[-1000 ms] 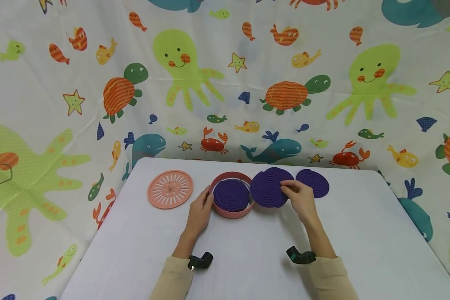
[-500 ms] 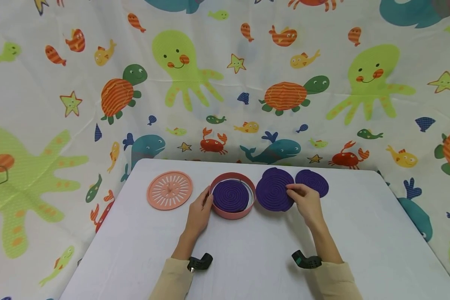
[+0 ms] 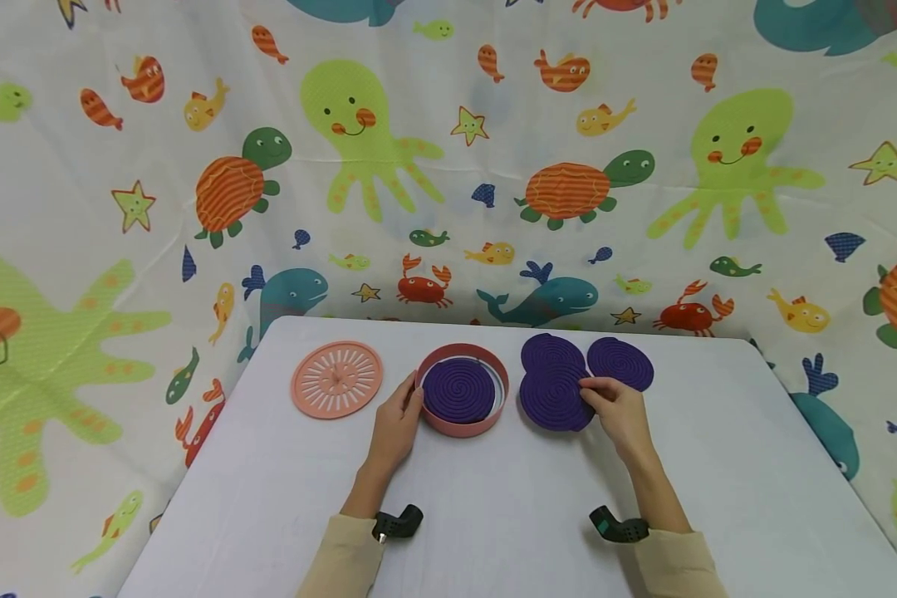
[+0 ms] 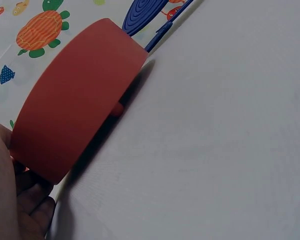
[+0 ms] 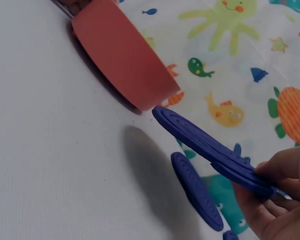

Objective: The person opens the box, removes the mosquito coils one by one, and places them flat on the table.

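My right hand pinches the near right edge of a purple spiral mosquito coil between thumb and fingers. In the right wrist view, that coil hangs above its shadow, off the table. Behind it lies another purple coil, partly covered from the head view. A third coil lies farther right. My left hand grips the left side of a round pink mosquito coil holder, fingers low on its wall in the left wrist view. Inside the holder sits a purple coil, ringed by a pale gap.
A slotted pink lid lies flat left of the holder. The white table reaches back to a curtain printed with sea animals. The holder has a small foot underneath.
My right hand has moved right and toward me with its coil, away from the holder, uncovering more of the coil behind. My left hand keeps its hold on the holder.
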A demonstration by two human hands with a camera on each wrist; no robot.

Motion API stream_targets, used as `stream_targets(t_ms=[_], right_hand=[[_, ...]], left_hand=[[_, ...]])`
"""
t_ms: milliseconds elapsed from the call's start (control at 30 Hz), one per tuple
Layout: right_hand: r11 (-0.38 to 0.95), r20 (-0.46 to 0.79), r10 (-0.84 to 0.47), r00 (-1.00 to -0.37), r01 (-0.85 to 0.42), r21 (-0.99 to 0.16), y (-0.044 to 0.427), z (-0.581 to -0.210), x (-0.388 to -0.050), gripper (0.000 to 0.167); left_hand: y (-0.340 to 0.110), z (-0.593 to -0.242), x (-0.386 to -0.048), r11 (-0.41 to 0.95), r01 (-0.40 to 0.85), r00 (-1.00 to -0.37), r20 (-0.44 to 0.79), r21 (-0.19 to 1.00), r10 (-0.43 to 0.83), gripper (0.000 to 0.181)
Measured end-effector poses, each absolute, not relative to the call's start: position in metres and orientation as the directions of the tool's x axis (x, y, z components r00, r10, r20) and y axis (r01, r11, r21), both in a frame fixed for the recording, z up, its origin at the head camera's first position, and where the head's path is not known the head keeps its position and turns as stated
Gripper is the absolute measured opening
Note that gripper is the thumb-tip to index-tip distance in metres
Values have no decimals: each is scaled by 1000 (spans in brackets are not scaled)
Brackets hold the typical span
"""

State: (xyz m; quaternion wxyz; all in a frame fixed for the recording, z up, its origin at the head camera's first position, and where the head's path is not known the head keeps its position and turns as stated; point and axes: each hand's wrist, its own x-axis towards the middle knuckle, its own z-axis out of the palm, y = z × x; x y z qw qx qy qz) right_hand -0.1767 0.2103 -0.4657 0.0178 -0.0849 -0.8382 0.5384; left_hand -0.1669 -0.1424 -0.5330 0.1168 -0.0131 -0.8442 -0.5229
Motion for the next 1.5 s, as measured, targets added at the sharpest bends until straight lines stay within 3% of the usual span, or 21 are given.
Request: stream_targets(t_ms=[800,1500], right_hand=[[435,-71,171,-983,140,-889,221,-481,-179,25],[445,-134,94,-986,162,-881,234,-485,-177,25]], left_hand=[[-143,-532,-167,461,153,-972,219,874,-91,51],[-144,-532,-167,461,144,-975,206,876,-87,51]])
